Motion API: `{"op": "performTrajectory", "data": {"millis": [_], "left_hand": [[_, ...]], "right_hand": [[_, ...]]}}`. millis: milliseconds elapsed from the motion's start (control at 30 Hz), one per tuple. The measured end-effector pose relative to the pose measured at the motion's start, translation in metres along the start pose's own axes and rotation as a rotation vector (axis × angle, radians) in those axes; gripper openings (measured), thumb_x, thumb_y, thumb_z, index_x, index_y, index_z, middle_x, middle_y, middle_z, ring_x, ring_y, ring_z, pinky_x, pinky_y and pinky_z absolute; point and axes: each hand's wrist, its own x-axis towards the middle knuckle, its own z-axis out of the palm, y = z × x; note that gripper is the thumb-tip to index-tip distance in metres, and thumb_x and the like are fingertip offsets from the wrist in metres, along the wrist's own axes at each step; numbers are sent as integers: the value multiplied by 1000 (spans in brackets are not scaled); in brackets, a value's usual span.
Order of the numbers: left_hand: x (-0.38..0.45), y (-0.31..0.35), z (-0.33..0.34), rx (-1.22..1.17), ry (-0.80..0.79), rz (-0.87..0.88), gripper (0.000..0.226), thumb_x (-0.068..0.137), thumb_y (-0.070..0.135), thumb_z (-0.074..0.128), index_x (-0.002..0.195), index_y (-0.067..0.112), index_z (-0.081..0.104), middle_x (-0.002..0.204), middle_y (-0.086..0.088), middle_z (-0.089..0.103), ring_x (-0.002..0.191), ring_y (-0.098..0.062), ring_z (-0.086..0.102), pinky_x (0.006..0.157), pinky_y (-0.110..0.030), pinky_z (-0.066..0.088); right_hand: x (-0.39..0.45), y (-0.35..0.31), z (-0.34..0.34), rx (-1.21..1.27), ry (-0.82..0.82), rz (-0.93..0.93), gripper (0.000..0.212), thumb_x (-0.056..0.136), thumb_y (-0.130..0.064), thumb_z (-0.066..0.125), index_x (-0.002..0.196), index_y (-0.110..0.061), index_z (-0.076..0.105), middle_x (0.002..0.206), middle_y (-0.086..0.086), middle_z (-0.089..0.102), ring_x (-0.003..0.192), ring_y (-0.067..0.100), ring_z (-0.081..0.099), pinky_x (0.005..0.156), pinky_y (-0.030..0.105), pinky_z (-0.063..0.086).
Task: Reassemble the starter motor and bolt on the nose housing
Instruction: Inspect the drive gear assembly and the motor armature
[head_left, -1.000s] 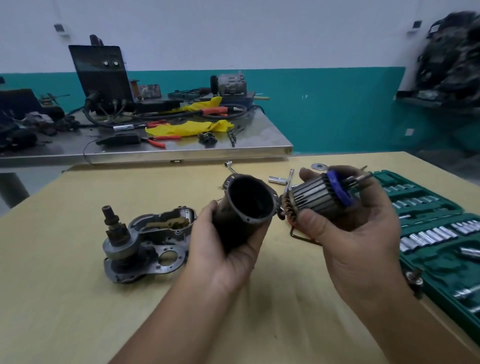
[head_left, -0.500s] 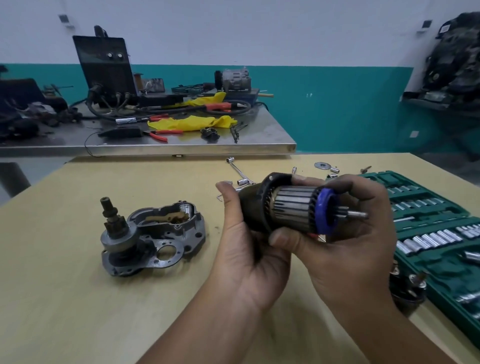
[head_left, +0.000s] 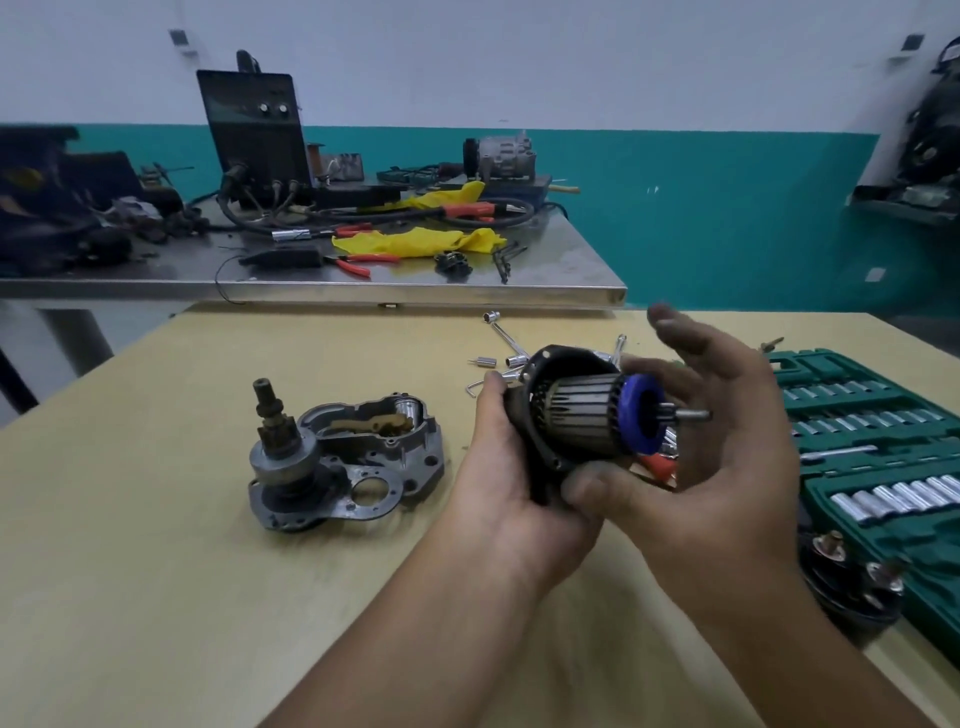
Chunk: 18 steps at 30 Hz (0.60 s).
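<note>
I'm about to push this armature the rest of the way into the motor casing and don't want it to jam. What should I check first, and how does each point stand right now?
1. Casing held firmly: ok. The left hand grips the black motor casing from below and behind.
2. Armature started in the bore: ok. The armature sits partly inside the casing, its blue ring and shaft end outside.
3. Right hand ready to push: not ok. The right hand has fingers spread, only its thumb near the casing.
4. Armature square to the bore: cannot tell.
5. Bore free of debris: cannot tell, it is hidden.
6. Nose housing within reach: ok. The nose housing lies on the wooden table.
</note>
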Motion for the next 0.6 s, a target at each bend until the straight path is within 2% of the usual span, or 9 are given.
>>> {"op": "performTrajectory", "data": {"millis": [100,167,233,333,467,533,567,600], "left_hand": [[-2,3,0,22,13,3,67,94,59,65,77,-5,78,75,-16,74,56,-28,74,48,-33,60],[-1,3,-1,45,42,44,72,93,63,62,76,-5,79,78,-18,76,57,-28,74,44,-35,59],[1,2,-2,76,79,103,73,92,67,59,79,-2,81,80,-17,76,57,-27,74,43,-32,58],[4,-1,-2,127,102,144,71,92,70,54,94,4,79,82,-15,77,58,-24,74,43,-28,56],[5,-3,-2,166,115,177,72,94,70,52,97,2,78,85,-16,78,62,-26,76,47,-31,59],[5,-2,-2,166,131,167,75,94,71,50,106,2,76,95,-17,78,76,-28,77,61,-35,64],[4,-1,-2,152,140,143,76,94,72,50,108,1,76,100,-17,78,84,-29,75,71,-36,64],[3,0,-2,134,146,122,77,94,71,50,106,0,76,101,-18,77,86,-30,75,76,-36,63]], "right_hand": [[-2,1,0,-140,51,21,65,53,-61,88,110,-43,63,116,-15,67,106,14,66,87,39,57],[-1,4,-1,-270,66,-34,44,64,-54,81,103,-44,64,101,-16,68,95,8,66,78,19,52],[-2,6,0,-328,94,-61,40,69,-53,77,105,-37,67,97,-16,67,90,4,64,74,10,45],[-4,8,2,-326,136,-66,42,70,-49,77,104,-26,71,95,-11,67,86,4,62,74,8,43],[-5,4,2,-388,140,-151,45,73,-46,79,108,-19,71,98,-9,64,86,5,59,76,9,42],[-4,3,1,-360,104,-167,53,73,-50,80,113,-18,70,107,-8,64,97,1,60,82,10,43],[-2,3,1,-340,70,-162,56,73,-55,79,116,-20,69,113,-6,64,102,2,60,85,12,44],[-1,2,1,-329,41,-155,60,73,-62,76,119,-23,67,120,-4,62,105,5,60,87,15,46]]}}
